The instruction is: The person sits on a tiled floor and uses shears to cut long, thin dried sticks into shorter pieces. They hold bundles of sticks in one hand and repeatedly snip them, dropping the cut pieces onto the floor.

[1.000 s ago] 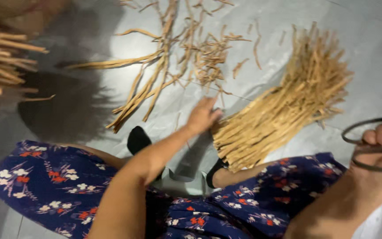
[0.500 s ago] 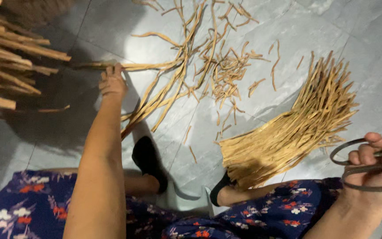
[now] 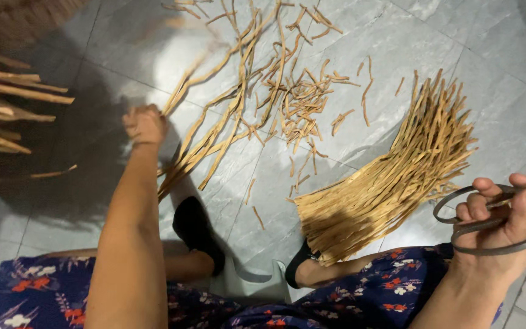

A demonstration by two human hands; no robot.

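My left hand (image 3: 145,123) is stretched out over the grey tiled floor, its fingers closed on the end of a long tan strip (image 3: 181,91) from the loose scatter of long strips (image 3: 226,116). My right hand (image 3: 499,216) stays low at the right and grips the loop handles of large dark metal scissors (image 3: 488,225); the blades are out of view. Between the two hands a fanned bundle of trimmed tan strips (image 3: 391,176) lies on the floor, next to my right foot.
Short cut-off scraps (image 3: 302,103) litter the tiles in the middle. A stack of thicker strips or sticks (image 3: 1,116) pokes in from the left edge. My legs in floral blue cloth (image 3: 25,292) and black socks (image 3: 193,225) fill the bottom of the view.
My left hand left the trimmed bundle, swung left to the long strips and closed on one, lifting its end. My right hand kept the scissors and barely moved.
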